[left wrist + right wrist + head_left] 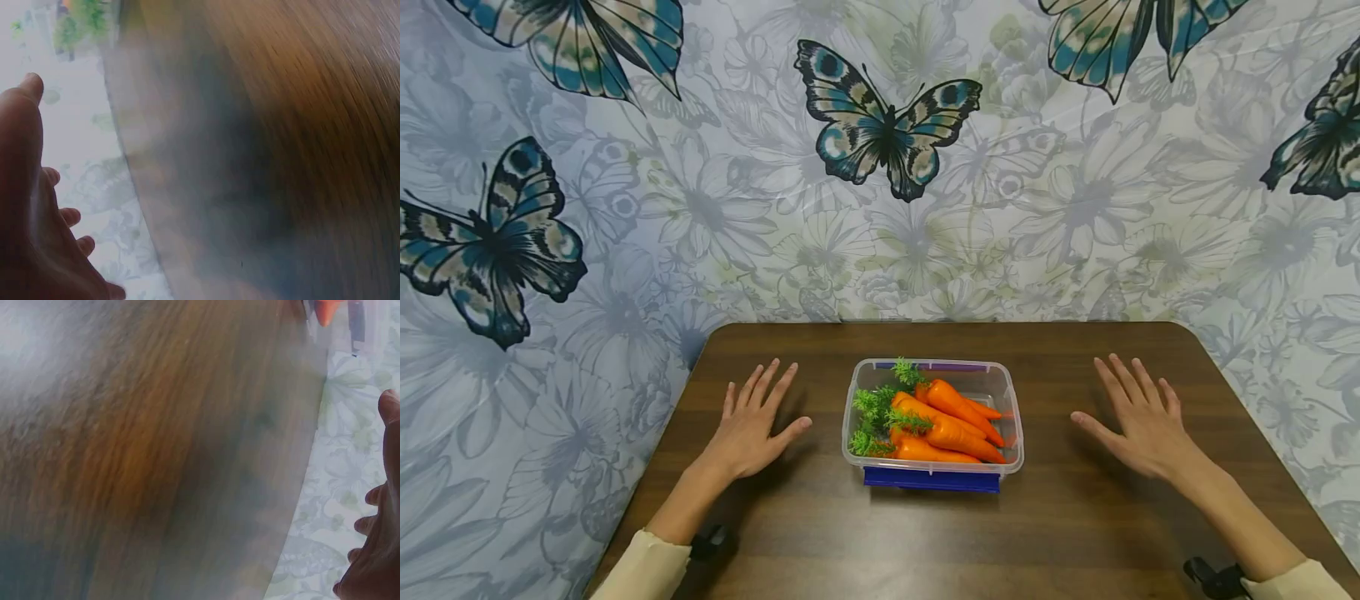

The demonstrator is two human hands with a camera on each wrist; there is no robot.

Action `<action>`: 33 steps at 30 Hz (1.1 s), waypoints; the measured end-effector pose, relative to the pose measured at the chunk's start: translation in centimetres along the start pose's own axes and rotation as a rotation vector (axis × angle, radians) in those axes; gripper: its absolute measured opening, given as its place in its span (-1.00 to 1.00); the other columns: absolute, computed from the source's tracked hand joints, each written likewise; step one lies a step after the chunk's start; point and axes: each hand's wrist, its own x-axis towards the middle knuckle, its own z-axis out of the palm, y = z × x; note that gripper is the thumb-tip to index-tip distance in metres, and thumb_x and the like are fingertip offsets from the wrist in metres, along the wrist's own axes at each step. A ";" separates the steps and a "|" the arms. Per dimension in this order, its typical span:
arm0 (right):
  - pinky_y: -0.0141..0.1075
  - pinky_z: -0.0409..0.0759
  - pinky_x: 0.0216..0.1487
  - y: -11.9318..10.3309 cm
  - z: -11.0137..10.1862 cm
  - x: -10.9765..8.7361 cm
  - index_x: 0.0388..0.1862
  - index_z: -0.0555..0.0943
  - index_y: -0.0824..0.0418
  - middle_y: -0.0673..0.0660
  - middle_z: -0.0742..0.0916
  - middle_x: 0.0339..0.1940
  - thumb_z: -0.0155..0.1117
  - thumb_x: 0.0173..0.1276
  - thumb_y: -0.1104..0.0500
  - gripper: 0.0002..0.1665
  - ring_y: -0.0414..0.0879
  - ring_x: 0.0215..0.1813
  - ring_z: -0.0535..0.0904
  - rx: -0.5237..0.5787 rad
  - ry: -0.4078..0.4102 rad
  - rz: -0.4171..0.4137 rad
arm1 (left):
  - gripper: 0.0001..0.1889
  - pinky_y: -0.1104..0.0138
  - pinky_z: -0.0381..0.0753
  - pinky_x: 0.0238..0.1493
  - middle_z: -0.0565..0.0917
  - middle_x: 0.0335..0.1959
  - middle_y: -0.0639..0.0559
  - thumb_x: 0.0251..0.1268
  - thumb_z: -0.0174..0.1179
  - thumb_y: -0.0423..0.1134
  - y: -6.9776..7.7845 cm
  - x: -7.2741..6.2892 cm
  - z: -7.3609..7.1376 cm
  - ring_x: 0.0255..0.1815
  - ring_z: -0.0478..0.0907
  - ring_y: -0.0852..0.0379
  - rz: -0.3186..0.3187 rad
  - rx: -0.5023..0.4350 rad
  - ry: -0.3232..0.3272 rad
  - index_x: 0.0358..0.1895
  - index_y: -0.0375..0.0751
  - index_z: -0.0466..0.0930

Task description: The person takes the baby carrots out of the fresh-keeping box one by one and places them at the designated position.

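Observation:
A clear plastic container (1015,433) with a blue clip flap (931,479) on its near side stands mid-table. Several orange carrots (943,429) with green leafy tops (872,408) lie inside it, tips pointing right. To its left my left hand (752,433) is spread, fingers straight, holding nothing. On the other side my right hand (1142,425) is likewise spread and holds nothing. Both hands are apart from the container. The left wrist view catches the green tops (81,22) at its upper edge; an orange carrot tip (326,309) shows in the right wrist view.
The brown wooden table (925,550) has rounded far corners. Behind it hangs a floral backdrop (917,258) with large butterflies. Dark straps sit at both wrists, below cream sleeves (643,567).

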 end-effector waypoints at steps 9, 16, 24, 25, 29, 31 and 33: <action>0.63 0.10 0.45 -2.3 -0.6 1.0 0.81 0.06 0.04 0.36 0.19 0.79 0.35 0.57 -0.11 0.03 0.52 0.74 0.00 0.318 0.009 -0.070 | -0.10 -0.54 0.24 0.49 0.01 0.81 -0.13 0.58 0.22 0.21 2.0 0.0 0.0 0.78 0.01 -0.38 0.053 -0.374 -0.027 0.78 0.40 -0.13; -0.14 0.54 0.50 -4.8 -0.9 1.3 0.72 0.28 -0.08 0.22 0.47 0.62 0.39 0.57 0.01 -0.17 0.19 0.50 0.47 0.415 0.059 -0.106 | -0.21 -0.42 0.30 0.56 0.18 0.75 -0.05 0.61 0.25 0.03 3.7 0.4 0.4 0.74 0.19 -0.31 0.117 -0.597 -0.013 0.74 0.43 0.03; -0.69 0.47 0.34 -7.1 -0.2 1.8 0.56 0.48 -0.03 0.04 0.60 0.48 0.46 0.49 0.23 -0.29 -0.53 0.35 0.50 0.605 0.097 -0.192 | -0.26 -0.39 0.40 0.51 0.23 0.74 -0.10 0.66 0.19 -0.18 5.2 1.2 1.1 0.65 0.32 -0.44 0.166 -0.866 -0.056 0.73 0.29 0.09; -0.67 0.50 0.34 -7.4 -0.1 1.9 0.55 0.49 -0.04 0.02 0.61 0.47 0.47 0.48 0.25 -0.29 -0.52 0.35 0.51 0.620 0.096 -0.202 | -0.27 -0.39 0.42 0.49 0.24 0.73 -0.12 0.66 0.19 -0.20 5.3 1.3 1.2 0.63 0.34 -0.46 0.171 -0.890 -0.059 0.73 0.27 0.09; -0.56 0.58 0.35 -8.4 0.2 2.1 0.48 0.55 -0.02 -0.04 0.65 0.42 0.54 0.39 0.29 -0.28 -0.43 0.37 0.56 0.654 0.102 -0.247 | -0.28 -0.33 0.49 0.45 0.27 0.70 -0.20 0.68 0.15 -0.24 5.7 1.6 1.4 0.58 0.41 -0.48 0.176 -0.958 -0.072 0.74 0.23 0.10; -0.51 0.61 0.34 -9.0 0.2 2.2 0.46 0.58 0.06 0.02 0.68 0.39 0.57 0.36 0.31 -0.29 -0.41 0.36 0.59 0.670 0.101 -0.272 | -0.28 -0.33 0.48 0.46 0.27 0.69 -0.26 0.68 0.15 -0.25 5.9 1.7 1.4 0.58 0.41 -0.48 0.175 -0.985 -0.081 0.74 0.22 0.10; -0.47 0.64 0.33 -9.5 0.3 2.3 0.44 0.59 0.07 0.02 0.69 0.36 0.58 0.34 0.31 -0.30 -0.30 0.34 0.64 0.678 0.092 -0.293 | -0.29 -0.36 0.45 0.48 0.25 0.70 -0.29 0.68 0.15 -0.24 6.1 1.8 1.5 0.58 0.41 -0.48 0.173 -0.998 -0.087 0.73 0.23 0.11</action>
